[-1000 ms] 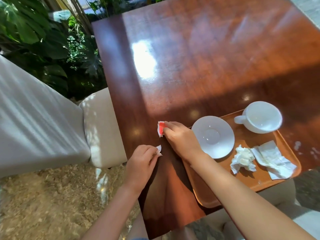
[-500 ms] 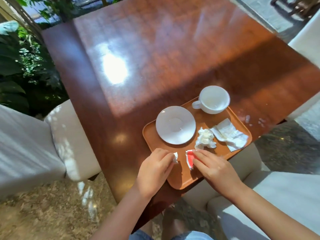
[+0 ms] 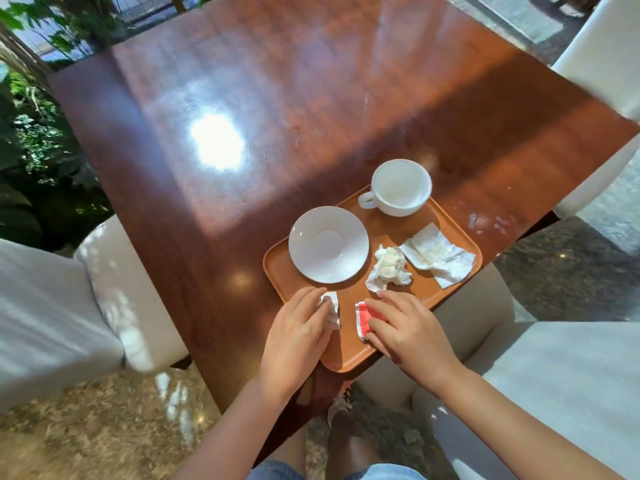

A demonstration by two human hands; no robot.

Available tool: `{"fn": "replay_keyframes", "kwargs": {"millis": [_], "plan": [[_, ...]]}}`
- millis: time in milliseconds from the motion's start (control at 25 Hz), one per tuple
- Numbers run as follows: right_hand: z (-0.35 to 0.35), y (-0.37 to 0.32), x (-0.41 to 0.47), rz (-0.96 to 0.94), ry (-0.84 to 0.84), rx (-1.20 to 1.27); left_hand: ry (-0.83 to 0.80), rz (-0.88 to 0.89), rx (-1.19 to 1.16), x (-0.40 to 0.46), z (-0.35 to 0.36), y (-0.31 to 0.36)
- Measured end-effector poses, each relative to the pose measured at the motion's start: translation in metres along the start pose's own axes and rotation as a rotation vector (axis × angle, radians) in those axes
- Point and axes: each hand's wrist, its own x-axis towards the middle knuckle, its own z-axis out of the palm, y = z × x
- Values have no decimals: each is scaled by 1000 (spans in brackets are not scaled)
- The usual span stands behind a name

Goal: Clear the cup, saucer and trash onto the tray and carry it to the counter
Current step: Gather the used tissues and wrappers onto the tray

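An orange-brown tray [image 3: 349, 355] lies at the near corner of the wooden table [image 3: 277, 98]. On it stand a white saucer [image 3: 328, 244] and an empty white cup [image 3: 401, 187], with a crumpled napkin [image 3: 388, 268] and a flat napkin [image 3: 438, 254] beside them. My left hand [image 3: 298, 336] rests over the tray's near left part, its fingers on a small white paper scrap [image 3: 331, 308]. My right hand [image 3: 408, 329] presses a red and white wrapper [image 3: 363, 320] onto the tray.
A cream chair [image 3: 114, 299] stands to the left of the table. More cream seats are at the right [image 3: 568, 368] and the far right [image 3: 602, 53]. Green plants [image 3: 31, 140] fill the left edge. White smears [image 3: 488, 221] mark the table by the tray's right side.
Both hands moved from the table's left edge onto the tray, carrying the white scrap and the red wrapper. In the last half second they settled lower on the tray.
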Motion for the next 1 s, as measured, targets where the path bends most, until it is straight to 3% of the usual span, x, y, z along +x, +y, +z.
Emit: {"fn": "replay_keyframes", "kwargs": {"millis": [160, 280, 440, 560, 680, 1000], "plan": [[-3, 1, -5, -11, 15, -23, 56, -53, -81, -6, 0, 7], [-6, 17, -12, 0, 110, -35, 81, 97, -143, -21, 2, 13], [-16, 84, -26, 277, 185, -149, -8, 150, -103, -40, 10, 5], [-14, 121, -38, 415, 61, -203, -34, 195, -65, -41, 16, 1], [-11, 131, -42, 428, -28, -130, -54, 235, -59, -39, 16, -1], [-4, 117, -27, 351, 8, -62, -67, 192, -169, -37, -2, -37]]}}
